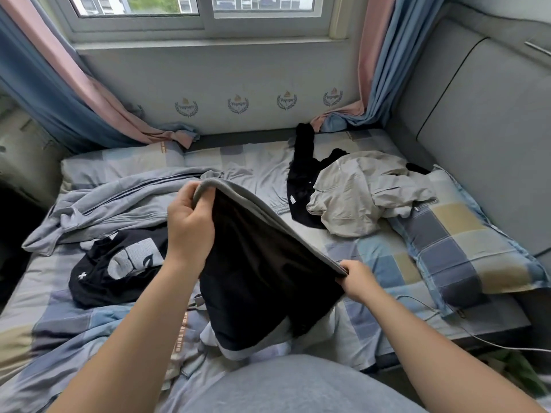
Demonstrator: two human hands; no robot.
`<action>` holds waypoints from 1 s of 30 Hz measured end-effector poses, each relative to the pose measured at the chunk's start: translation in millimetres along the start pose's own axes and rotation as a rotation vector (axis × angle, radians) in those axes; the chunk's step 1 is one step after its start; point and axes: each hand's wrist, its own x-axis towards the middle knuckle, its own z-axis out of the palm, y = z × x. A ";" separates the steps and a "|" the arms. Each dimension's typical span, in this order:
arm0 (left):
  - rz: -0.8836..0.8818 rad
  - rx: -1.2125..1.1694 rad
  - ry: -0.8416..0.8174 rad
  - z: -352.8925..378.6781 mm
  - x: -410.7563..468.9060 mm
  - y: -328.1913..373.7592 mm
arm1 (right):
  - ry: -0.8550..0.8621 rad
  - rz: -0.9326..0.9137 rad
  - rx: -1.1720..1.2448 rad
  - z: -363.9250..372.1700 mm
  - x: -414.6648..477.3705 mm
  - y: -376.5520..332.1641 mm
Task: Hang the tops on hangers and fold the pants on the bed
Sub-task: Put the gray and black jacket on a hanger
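Over the middle of the frame, just above the bed (384,257), a pair of black pants (262,263) hangs from the person's two hands; short-legged ones, by the look of the pale hems bunched on the sheet at the bottom. The left hand (190,225) is raised, fingers and thumb curled round one end of the grey waistband (268,216). The right hand (359,281) is lower and to the right, pinching the other end, so the band runs on a slant between them.

I'd say this is the start of the folding step: the pants are picked up and spread by the waist, not yet folded. The next move likely calls for levelling the two hands, shaking the cloth flat and laying it on a bare patch of sheet, then bringing one leg over the other.

Waiting their turn are a grey zip top (113,201) at the left, a black printed tee (119,266) beside the left forearm, and a beige jacket (366,192) lying partly over a dark garment (299,180) at upper right, touching the checked pillow (465,248). I can't see a hanger anywhere.
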 end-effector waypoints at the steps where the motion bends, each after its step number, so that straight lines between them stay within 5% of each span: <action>1: -0.023 0.052 0.027 -1.8 1.5 -6.6 | -0.018 -0.012 0.028 -1.6 0.4 1.2; 6: -0.309 0.351 -0.169 6.7 -8.3 -37.7 | -0.013 -0.139 0.382 -32.9 -12.4 -29.3; 13: -0.049 0.567 -0.713 53.1 -74.3 -39.6 | -0.113 -0.505 0.583 -65.9 -54.0 -101.9; 18: -0.112 0.443 -0.511 52.1 -68.4 -37.4 | -0.083 -0.523 0.547 -63.5 -62.4 -95.8; 30: -0.274 -0.063 -0.235 26.7 -35.9 15.0 | 0.091 0.030 -0.035 10.0 -39.1 -8.2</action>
